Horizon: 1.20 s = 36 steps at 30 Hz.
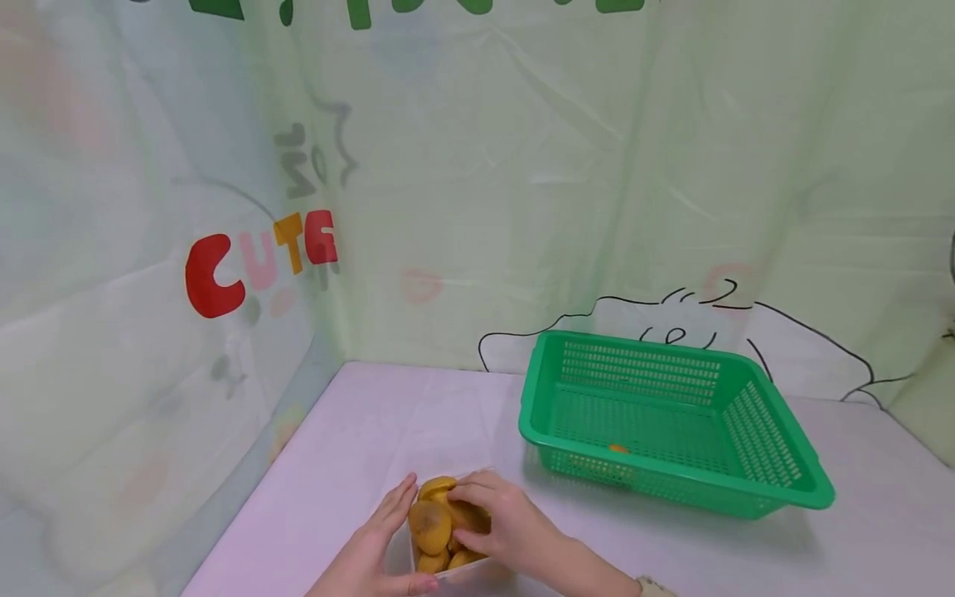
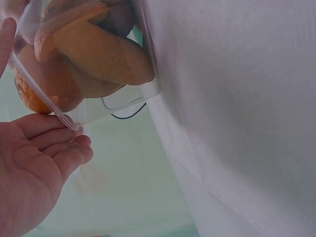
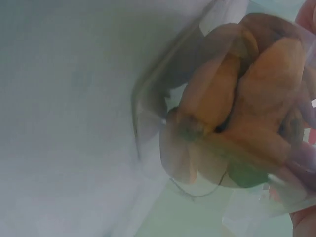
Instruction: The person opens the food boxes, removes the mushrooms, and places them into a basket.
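Note:
A clear plastic box (image 1: pixel 413 554) stands on the table near the front, filled with several smooth, rounded orange-brown pieces (image 1: pixel 430 527). My left hand (image 1: pixel 370 543) lies along the box's left side with straight fingers, its thumb by the front edge. In the left wrist view, the left hand (image 2: pixel 37 168) shows its fingers at the rim. Reaching in from the right, my right hand (image 1: pixel 511 521) curls its fingers and thumb around one piece (image 1: pixel 472 516) at the top. Through the wall, the right wrist view shows stacked pieces (image 3: pixel 269 84); only bits of the right hand appear there.
A green perforated basket (image 1: pixel 671 473) stands behind and to the right of the box, with a small orange thing (image 1: pixel 618 448) inside. The pale table (image 1: pixel 418 414) meets hanging printed curtains (image 1: pixel 477 207) at the back and left.

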Each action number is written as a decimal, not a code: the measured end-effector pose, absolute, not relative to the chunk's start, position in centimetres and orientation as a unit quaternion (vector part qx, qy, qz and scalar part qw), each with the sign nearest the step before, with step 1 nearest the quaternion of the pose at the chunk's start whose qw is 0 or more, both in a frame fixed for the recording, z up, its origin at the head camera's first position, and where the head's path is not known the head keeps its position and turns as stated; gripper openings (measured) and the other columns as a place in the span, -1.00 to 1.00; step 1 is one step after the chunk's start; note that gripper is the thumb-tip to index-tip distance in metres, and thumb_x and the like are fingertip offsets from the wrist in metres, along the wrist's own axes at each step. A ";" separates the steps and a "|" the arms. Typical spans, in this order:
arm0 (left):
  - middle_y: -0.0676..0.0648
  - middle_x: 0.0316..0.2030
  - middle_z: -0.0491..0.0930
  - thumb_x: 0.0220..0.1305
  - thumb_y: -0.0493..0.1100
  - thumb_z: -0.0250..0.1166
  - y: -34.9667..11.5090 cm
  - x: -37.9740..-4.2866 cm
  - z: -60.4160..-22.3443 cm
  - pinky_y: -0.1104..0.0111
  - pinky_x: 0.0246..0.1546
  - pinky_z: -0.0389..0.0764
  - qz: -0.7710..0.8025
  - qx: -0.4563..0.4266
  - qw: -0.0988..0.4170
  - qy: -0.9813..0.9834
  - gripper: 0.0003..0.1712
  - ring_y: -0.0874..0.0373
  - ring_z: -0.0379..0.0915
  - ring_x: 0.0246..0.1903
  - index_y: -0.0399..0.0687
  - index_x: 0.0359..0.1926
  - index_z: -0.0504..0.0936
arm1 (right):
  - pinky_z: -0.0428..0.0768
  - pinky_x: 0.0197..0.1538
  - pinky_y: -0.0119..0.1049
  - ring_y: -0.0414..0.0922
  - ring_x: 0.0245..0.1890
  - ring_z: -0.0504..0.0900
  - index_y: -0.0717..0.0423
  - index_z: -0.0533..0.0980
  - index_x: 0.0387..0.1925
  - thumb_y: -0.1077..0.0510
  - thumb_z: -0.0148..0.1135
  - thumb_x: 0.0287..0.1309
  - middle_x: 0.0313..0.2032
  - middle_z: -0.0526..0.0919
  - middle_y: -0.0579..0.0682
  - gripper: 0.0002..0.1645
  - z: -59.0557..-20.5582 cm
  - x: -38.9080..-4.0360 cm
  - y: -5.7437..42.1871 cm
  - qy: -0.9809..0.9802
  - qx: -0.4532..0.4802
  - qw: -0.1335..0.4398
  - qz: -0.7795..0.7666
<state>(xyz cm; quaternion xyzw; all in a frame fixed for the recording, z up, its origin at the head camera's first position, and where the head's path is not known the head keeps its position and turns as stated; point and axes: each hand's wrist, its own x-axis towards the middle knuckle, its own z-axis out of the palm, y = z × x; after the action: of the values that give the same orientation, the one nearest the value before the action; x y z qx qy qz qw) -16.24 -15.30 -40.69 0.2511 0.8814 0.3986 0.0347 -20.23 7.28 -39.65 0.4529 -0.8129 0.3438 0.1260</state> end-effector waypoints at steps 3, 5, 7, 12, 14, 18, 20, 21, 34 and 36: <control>-0.20 0.39 -0.08 0.06 0.20 0.32 -15.3 -16.1 -40.7 -0.16 0.04 0.26 0.396 0.252 0.030 0.883 0.09 -0.23 -0.07 0.29 -0.29 0.40 0.00 | 0.52 -0.02 -0.34 -0.15 -0.07 0.49 0.21 0.54 -0.09 0.18 0.43 -0.07 -0.08 0.57 -0.03 -0.55 -39.6 -19.8 7.0 -0.821 0.433 0.104 0.356; -0.20 0.39 -0.08 0.07 0.20 0.32 -15.2 -16.1 -40.6 -0.16 0.04 0.26 0.397 0.251 0.031 0.882 0.09 -0.23 -0.06 0.29 -0.29 0.39 0.00 | 0.52 -0.02 -0.33 -0.16 -0.06 0.49 0.20 0.54 -0.09 0.16 0.44 -0.08 -0.08 0.56 -0.04 -0.54 -39.6 -19.7 6.9 -0.826 0.424 0.094 0.359; -0.20 0.39 -0.08 0.07 0.19 0.32 -15.2 -16.1 -40.6 -0.16 0.04 0.26 0.397 0.252 0.031 0.882 0.08 -0.23 -0.06 0.29 -0.30 0.39 0.01 | 0.52 -0.02 -0.32 -0.17 -0.07 0.49 0.20 0.53 -0.10 0.18 0.44 -0.08 -0.08 0.55 -0.05 -0.55 -39.7 -19.7 6.8 -0.829 0.416 0.087 0.362; -0.19 0.39 -0.08 0.07 0.19 0.32 -15.3 -16.1 -40.7 -0.16 0.04 0.26 0.394 0.253 0.031 0.883 0.08 -0.23 -0.08 0.30 -0.29 0.39 0.01 | 0.51 -0.02 -0.34 -0.21 -0.08 0.49 0.22 0.54 -0.11 0.27 0.43 -0.10 -0.10 0.55 -0.07 -0.57 -40.0 -19.8 6.7 -0.831 0.406 0.090 0.370; -0.19 0.39 -0.08 0.06 0.19 0.32 -15.3 -16.1 -40.7 -0.17 0.04 0.25 0.393 0.253 0.029 0.884 0.08 -0.22 -0.09 0.30 -0.27 0.40 0.01 | 0.52 -0.03 -0.35 -0.21 -0.09 0.50 0.23 0.55 -0.12 0.28 0.42 -0.10 -0.11 0.55 -0.07 -0.59 -40.1 -19.9 6.7 -0.827 0.406 0.094 0.378; -0.20 0.39 -0.08 0.05 0.19 0.33 -15.3 -16.1 -40.7 -0.18 0.04 0.24 0.395 0.253 0.028 0.883 0.09 -0.23 -0.09 0.30 -0.28 0.39 0.01 | 0.53 -0.08 -0.41 -0.21 -0.13 0.52 0.23 0.56 -0.15 0.30 0.41 -0.11 -0.14 0.57 -0.06 -0.62 -40.2 -20.0 6.8 -0.815 0.405 0.106 0.401; -0.20 0.39 -0.08 0.05 0.18 0.33 -15.3 -16.1 -40.7 -0.20 0.04 0.23 0.397 0.252 0.030 0.882 0.09 -0.24 -0.10 0.30 -0.29 0.39 0.01 | 0.54 -0.11 -0.44 -0.21 -0.14 0.53 0.23 0.57 -0.16 0.31 0.41 -0.11 -0.15 0.57 -0.05 -0.62 -40.2 -20.0 6.9 -0.807 0.408 0.115 0.411; -0.20 0.39 -0.08 0.05 0.18 0.34 -15.3 -16.1 -40.7 -0.20 0.04 0.23 0.399 0.251 0.031 0.882 0.09 -0.24 -0.10 0.30 -0.30 0.39 0.01 | 0.54 -0.12 -0.44 -0.20 -0.14 0.53 0.23 0.57 -0.16 0.31 0.41 -0.11 -0.15 0.58 -0.04 -0.63 -40.2 -20.0 7.0 -0.804 0.409 0.120 0.415; -0.22 0.38 -0.07 0.04 0.19 0.35 -15.3 -16.2 -41.0 -0.22 0.03 0.22 0.401 0.251 0.023 0.880 0.10 -0.26 -0.11 0.30 -0.29 0.39 0.01 | 0.55 -0.12 -0.44 -0.16 -0.15 0.57 0.22 0.56 -0.15 0.36 0.40 -0.11 -0.14 0.58 0.00 -0.61 -40.3 -20.5 7.8 -0.762 0.456 0.169 0.428; -0.22 0.38 -0.07 0.04 0.18 0.35 -15.3 -16.2 -41.0 -0.22 0.03 0.22 0.403 0.251 0.024 0.880 0.10 -0.26 -0.11 0.30 -0.29 0.39 0.01 | 0.54 -0.13 -0.45 -0.16 -0.15 0.57 0.21 0.56 -0.14 0.36 0.40 -0.11 -0.14 0.58 0.00 -0.61 -40.3 -20.5 7.9 -0.759 0.462 0.176 0.424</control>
<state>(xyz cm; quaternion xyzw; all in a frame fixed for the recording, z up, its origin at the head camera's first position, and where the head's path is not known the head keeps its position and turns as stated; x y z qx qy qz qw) -16.19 -15.34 -41.02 0.2508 0.8798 0.4032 0.0237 -20.51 7.91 -40.29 0.4623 -0.7587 0.4238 0.1763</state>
